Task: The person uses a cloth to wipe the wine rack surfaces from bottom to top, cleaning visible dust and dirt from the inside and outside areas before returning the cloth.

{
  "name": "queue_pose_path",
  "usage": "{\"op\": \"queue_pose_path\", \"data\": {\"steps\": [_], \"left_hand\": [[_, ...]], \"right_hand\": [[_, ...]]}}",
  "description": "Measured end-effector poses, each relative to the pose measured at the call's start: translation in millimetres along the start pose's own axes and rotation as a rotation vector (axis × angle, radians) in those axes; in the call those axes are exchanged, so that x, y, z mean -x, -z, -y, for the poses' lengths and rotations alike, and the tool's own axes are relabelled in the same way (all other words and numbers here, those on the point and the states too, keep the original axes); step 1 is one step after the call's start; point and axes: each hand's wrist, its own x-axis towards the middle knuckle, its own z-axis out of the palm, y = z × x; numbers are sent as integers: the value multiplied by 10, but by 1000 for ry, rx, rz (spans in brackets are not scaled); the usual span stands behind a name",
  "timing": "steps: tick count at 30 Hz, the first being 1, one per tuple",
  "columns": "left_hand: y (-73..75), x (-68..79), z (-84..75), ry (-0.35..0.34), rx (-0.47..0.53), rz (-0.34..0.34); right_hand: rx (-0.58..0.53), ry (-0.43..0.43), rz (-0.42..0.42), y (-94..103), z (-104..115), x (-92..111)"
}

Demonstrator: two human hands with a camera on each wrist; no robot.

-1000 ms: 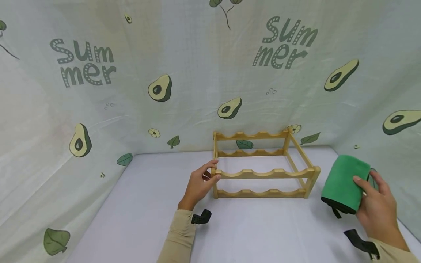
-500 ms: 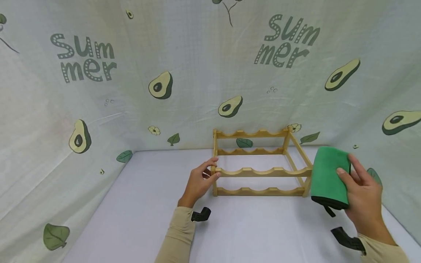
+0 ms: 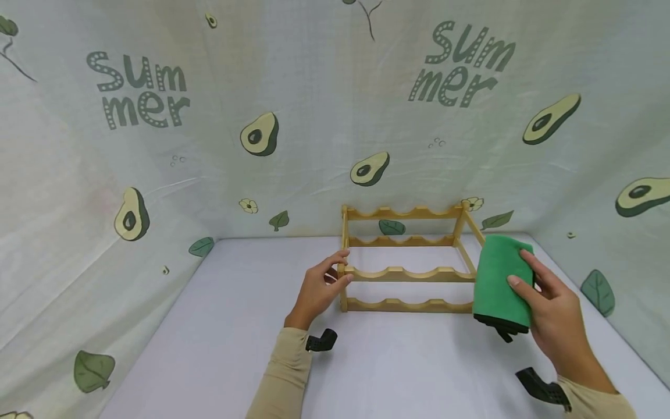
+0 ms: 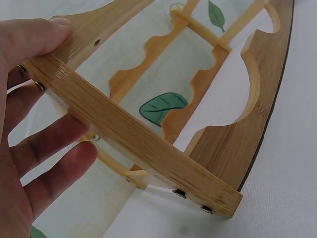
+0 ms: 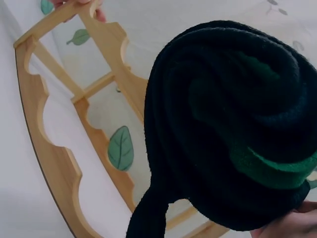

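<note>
A two-tier wooden wine rack with scalloped rails stands at the back of the table. My left hand grips its front left upper corner; in the left wrist view the thumb lies on the upper rail's end. At the rack's right end my right hand holds a rolled green towel with black edging, thumb on its near side. The towel hides the rack's front right corner in the head view. Its coiled dark end and a hanging strap show in the right wrist view.
The rack stands on a white-covered table. Behind it hangs a pale curtain printed with avocados and leaves. Black straps are worn at both wrists.
My right hand has carried the rolled towel leftward, from beside the rack to in front of its right end. The left hand keeps its grip on the rack's left corner.
</note>
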Motion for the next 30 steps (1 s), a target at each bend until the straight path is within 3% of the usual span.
{"op": "queue_pose_path", "data": {"steps": [3, 6, 10, 17, 23, 30], "left_hand": [[-1, -3, -1, -12, -11, 1], [-14, -5, 8, -39, -34, -10], [-42, -14, 23, -72, -74, -35], [-75, -23, 12, -112, -141, -86], [-75, -61, -14, -69, -167, -69], [-6, -78, -87, 32, -78, 2]], "right_hand": [[-15, 53, 122, -20, -41, 27], [-11, 99, 188, -45, -77, 44], [26, 118, 211, -101, -99, 44], [201, 89, 219, -233, -143, 48], [336, 108, 263, -381, -172, 91], [627, 173, 430, -548, -172, 50]]}}
